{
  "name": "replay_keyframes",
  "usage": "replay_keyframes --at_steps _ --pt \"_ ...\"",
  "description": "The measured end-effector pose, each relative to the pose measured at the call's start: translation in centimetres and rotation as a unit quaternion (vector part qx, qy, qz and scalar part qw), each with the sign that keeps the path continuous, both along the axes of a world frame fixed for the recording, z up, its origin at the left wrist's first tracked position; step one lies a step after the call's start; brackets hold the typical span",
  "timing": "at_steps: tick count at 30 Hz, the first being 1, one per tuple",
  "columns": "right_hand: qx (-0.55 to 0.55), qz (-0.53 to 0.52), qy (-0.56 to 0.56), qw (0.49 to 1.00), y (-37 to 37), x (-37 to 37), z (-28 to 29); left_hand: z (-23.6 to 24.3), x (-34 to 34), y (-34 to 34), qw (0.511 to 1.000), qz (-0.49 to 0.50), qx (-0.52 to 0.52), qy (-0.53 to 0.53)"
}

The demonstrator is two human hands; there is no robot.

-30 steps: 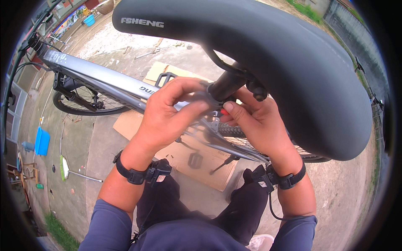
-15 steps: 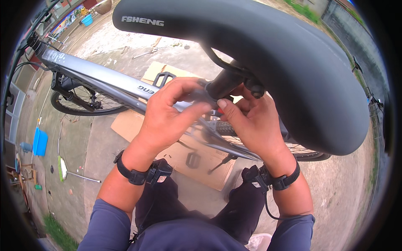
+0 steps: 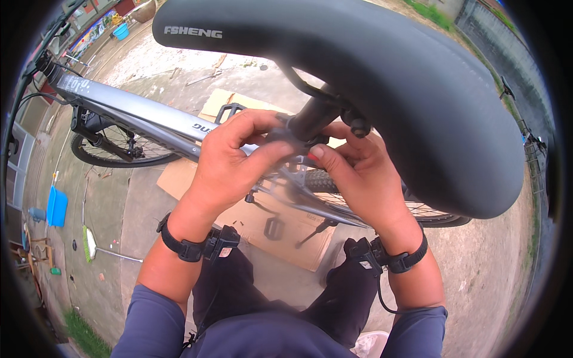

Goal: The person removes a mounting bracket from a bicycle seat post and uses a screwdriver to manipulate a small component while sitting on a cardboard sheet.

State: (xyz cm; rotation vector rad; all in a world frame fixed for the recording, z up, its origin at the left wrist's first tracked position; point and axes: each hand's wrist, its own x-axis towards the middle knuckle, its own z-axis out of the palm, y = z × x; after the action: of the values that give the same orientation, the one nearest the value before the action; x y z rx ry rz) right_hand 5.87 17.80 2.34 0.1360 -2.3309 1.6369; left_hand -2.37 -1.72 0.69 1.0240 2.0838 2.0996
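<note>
A black bicycle saddle [image 3: 382, 89] on a dark seat post [image 3: 313, 116] looms over my hands, above the silver-grey frame [image 3: 140, 113]. My left hand [image 3: 239, 161] is closed on the base of the post, its thumb and fingers round a blurred dark collar [image 3: 283, 134]. From the right, my right hand [image 3: 352, 173] pinches a small black part with a red piece [image 3: 313, 156] against the post, just beside my left thumb. The finer shape of that part is hidden by my fingertips. Each wrist wears a strapped black device.
The front wheel [image 3: 104, 155] stands at left. Cardboard [image 3: 280, 244] lies on the concrete under the bicycle, near a pedal [image 3: 230, 112]. At left are a blue tub [image 3: 57, 206] and a green-headed broom [image 3: 89, 241]. A concrete wall [image 3: 495, 53] runs along the right.
The saddle, bicycle and both hands appear slightly further left and up in the picture. My hands keep their places at the post, with slight finger shifts around the small part.
</note>
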Motion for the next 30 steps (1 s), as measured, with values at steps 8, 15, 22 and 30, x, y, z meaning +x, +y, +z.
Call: replay_keyframes --at_steps 8,15,22,30 --pt "-0.015 0.025 -0.031 0.999 -0.1 -1.1 1.1 0.2 0.1 -0.5 0.999 -0.014 -0.020 -0.030" --pt "-0.043 0.044 -0.015 0.998 -0.3 -0.6 1.5 0.3 0.8 0.2 1.000 0.008 0.019 -0.012" --pt "0.055 0.022 0.016 0.998 -0.8 -0.3 1.8 -0.4 0.4 0.3 0.993 0.050 -0.030 0.101" --pt "0.018 -0.012 -0.018 1.000 -0.1 -0.1 0.2 0.2 -1.1 -1.0 1.000 0.004 -0.010 0.008"
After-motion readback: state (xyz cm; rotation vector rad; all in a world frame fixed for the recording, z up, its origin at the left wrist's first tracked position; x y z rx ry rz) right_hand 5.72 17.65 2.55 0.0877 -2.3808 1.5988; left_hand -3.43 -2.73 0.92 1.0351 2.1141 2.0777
